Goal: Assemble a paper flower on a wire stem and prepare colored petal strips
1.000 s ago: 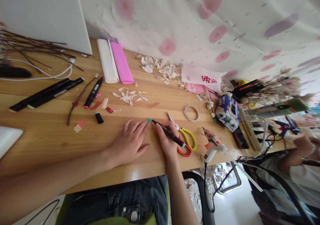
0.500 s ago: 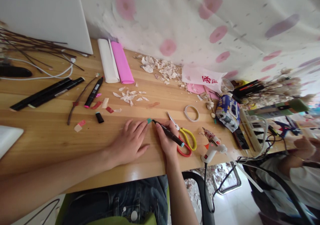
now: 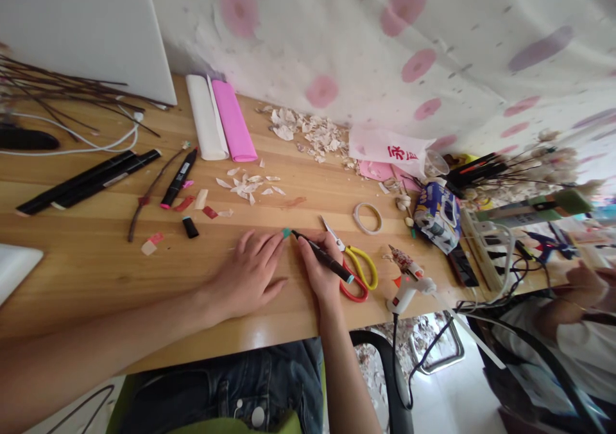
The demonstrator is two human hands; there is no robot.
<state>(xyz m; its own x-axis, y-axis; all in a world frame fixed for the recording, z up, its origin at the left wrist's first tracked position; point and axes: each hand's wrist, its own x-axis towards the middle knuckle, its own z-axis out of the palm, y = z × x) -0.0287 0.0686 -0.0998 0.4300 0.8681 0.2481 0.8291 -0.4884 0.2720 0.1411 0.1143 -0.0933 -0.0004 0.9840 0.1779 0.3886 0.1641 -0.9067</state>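
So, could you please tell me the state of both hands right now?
Left hand: open, palm down, touching a small teal piece.
Right hand: closed around a black marker, its tip beside that piece.

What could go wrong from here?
1. The tip of the marker in the right hand is close to the left hand at the small teal scrap; a slip could ink a finger or the table.
2. The scissors lie right beside the right hand, so it might knock them.
3. The glue gun sits near the table edge, its cord hanging; a snag could pull it off.
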